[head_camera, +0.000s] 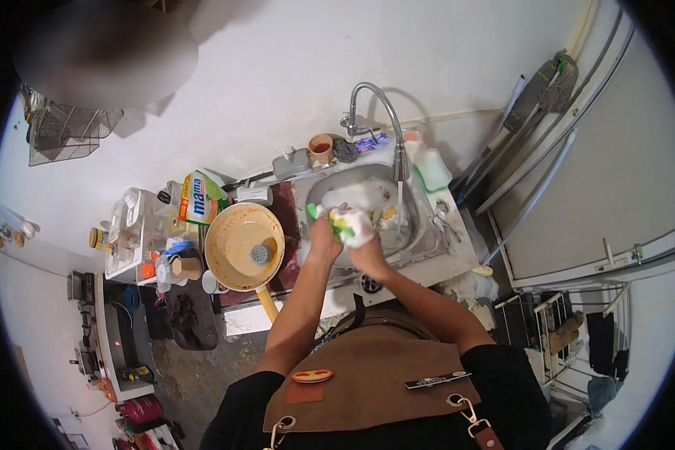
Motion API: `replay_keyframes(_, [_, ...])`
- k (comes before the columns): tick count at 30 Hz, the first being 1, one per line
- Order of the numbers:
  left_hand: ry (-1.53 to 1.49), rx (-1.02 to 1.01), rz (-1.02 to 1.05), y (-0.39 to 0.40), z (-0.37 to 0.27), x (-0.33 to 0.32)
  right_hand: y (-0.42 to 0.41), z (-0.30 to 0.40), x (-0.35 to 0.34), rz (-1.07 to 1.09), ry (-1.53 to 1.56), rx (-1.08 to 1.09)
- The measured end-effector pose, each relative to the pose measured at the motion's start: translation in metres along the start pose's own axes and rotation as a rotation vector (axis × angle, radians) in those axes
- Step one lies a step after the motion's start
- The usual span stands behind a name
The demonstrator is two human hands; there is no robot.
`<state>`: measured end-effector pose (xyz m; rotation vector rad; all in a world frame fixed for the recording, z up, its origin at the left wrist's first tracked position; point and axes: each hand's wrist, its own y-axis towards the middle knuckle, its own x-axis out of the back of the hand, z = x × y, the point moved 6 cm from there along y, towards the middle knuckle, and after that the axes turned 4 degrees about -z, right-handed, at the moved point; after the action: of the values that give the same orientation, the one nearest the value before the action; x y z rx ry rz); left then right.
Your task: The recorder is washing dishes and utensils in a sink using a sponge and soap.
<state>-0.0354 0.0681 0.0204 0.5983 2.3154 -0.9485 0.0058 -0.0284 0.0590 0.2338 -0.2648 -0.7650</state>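
Observation:
Both my hands meet above the near left part of a metal sink basin [337, 175], around a foamy bundle [353, 225] with green and yellow parts, perhaps a sponge; suds and blur hide its shape. My left hand [325, 236] grips its left side, a bright green piece sticking out above the fingers. On the right side, my right hand [365, 250] is pressed to it, largely covered in white foam. Water runs from a flexible metal faucet [399, 160] into the basin, where suds and yellow-orange food bits lie. Left of the sink stands a cream frying pan [230, 247] with orange residue and a round grey perforated piece inside.
A dish soap pouch [198, 197] and a white rack [138, 236] of containers stand left of the pan. Behind the sink are a cup [320, 147] and steel wool [346, 151]. Cutlery [445, 225] lies to its right. Mops [531, 107] lean near the door.

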Motion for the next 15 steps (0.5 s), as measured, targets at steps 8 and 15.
replay_keyframes(8, [-0.268,0.067,0.610,-0.012,0.016,-0.051,0.031,0.009,-0.009,0.080,-0.363,0.303])
replay_keyframes(15, [-0.613,0.043,0.354,0.026,0.023,-0.002,0.002,0.059,0.010,0.211,-0.067,0.459])
